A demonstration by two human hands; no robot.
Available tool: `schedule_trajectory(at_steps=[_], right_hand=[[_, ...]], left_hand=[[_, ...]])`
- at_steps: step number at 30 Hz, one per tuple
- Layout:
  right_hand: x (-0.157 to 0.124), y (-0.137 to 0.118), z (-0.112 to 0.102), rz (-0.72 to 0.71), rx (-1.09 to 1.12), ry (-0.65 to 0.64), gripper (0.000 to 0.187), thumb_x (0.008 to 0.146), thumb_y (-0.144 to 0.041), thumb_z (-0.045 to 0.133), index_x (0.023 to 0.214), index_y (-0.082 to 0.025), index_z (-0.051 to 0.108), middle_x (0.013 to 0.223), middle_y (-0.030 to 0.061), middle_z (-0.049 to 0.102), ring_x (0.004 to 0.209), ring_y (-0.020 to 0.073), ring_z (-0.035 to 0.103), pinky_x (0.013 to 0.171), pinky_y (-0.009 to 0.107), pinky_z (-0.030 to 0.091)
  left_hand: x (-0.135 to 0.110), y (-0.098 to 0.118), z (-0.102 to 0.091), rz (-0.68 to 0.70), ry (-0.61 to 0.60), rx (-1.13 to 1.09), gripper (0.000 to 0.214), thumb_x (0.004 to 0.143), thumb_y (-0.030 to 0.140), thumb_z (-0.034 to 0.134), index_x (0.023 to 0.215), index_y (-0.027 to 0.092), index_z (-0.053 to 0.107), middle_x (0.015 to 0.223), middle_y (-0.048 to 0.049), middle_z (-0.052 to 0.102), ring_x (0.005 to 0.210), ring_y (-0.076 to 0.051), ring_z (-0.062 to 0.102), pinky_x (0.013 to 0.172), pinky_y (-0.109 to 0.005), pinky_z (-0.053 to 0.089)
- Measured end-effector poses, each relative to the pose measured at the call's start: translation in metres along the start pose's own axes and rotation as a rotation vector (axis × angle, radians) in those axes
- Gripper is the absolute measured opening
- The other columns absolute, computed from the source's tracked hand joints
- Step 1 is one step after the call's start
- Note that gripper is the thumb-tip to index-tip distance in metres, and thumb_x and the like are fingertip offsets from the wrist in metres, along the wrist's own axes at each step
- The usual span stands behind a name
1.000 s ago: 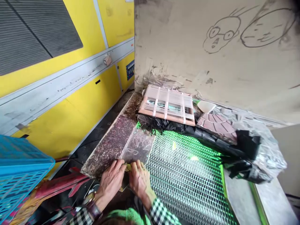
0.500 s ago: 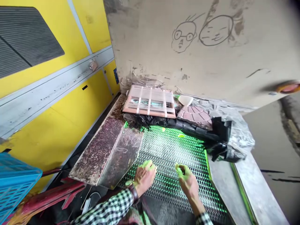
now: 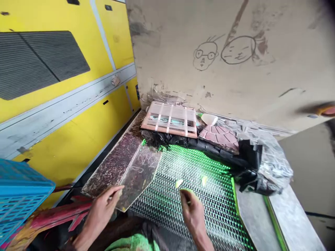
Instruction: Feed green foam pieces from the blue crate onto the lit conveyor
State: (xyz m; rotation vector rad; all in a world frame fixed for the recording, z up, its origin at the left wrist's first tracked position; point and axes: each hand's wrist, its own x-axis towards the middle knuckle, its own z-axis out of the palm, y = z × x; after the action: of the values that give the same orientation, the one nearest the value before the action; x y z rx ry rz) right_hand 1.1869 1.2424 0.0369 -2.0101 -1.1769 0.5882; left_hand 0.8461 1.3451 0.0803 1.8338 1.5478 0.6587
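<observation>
**Left hand [image 3: 101, 212] at a scratched clear sheet [image 3: 138, 176], right hand [image 3: 193, 217] curled above a metal mesh bed [image 3: 201, 198]**

The left hand is half open, its fingers stretched out flat and reaching the lower edge of the clear sheet, though whether they actually grip it is hard to tell. The sheet lies tilted just ahead of that hand, over the boundary between the mesh and a dark speckled panel [image 3: 112, 164]. The right hand has its fingers bent in toward the thumb, a green glow along the fingertips [image 3: 186, 192]. Anything pinched there is too small to make out. Just ahead of those fingers, two pale yellow-green chips [image 3: 179, 183] sit on the mesh, well apart from the left hand.

Left of the left hand are red cut pieces [image 3: 57, 212] and a blue plastic crate [image 3: 21, 191]. Farther ahead of both hands, black plastic sheeting [image 3: 199, 148] runs along the mesh, with a strapped bundle of pink boards [image 3: 170, 118] and a pink fan-shaped piece [image 3: 219, 137] on it. Crumpled clear plastic [image 3: 272, 157] lies to the right, below a beige board sketched with two cartoon heads [image 3: 222, 52]. A yellow machine panel [image 3: 65, 136] stands to the left.
</observation>
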Motion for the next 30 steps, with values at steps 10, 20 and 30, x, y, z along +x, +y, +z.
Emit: schedule_trajectory(at_steps=[10, 20, 30], right_hand=[[0.093, 0.024, 0.053, -0.253, -0.666, -0.045, 0.021, 0.099, -0.016, 0.045, 0.103, -0.018, 0.066, 0.112, 0.0091, 0.066, 0.095, 0.0198, 0.061, 0.07, 0.027, 0.043], [0.042, 0.002, 0.038, -0.044, -0.583, 0.148, 0.035, 0.104, -0.03, 0.041, 0.123, -0.02, 0.068, 0.125, 0.0087, 0.067, 0.075, 0.014, 0.062, 0.05, 0.023, 0.035], [0.027, -0.072, 0.092, -0.27, 0.009, -0.112, 0.036, 0.101, -0.05, 0.05, 0.113, -0.024, 0.072, 0.12, 0.0109, 0.069, 0.093, 0.0206, 0.073, 0.069, 0.029, 0.063]], left_hand=[[-0.027, -0.106, -0.073, -0.147, -0.04, -0.136, 0.044, 0.093, 0.064, 0.06, 0.108, 0.027, 0.079, 0.106, -0.0045, 0.081, 0.098, -0.024, 0.079, 0.085, -0.026, 0.065], [-0.031, -0.143, -0.093, -0.061, -0.086, -0.089, 0.037, 0.095, 0.059, 0.06, 0.106, 0.03, 0.08, 0.102, -0.0005, 0.082, 0.094, -0.021, 0.08, 0.081, -0.02, 0.063], [-0.05, -0.11, -0.206, -0.109, 0.216, 0.233, 0.037, 0.097, 0.058, 0.057, 0.113, 0.032, 0.079, 0.115, -0.0002, 0.08, 0.105, -0.023, 0.077, 0.09, -0.027, 0.062]])
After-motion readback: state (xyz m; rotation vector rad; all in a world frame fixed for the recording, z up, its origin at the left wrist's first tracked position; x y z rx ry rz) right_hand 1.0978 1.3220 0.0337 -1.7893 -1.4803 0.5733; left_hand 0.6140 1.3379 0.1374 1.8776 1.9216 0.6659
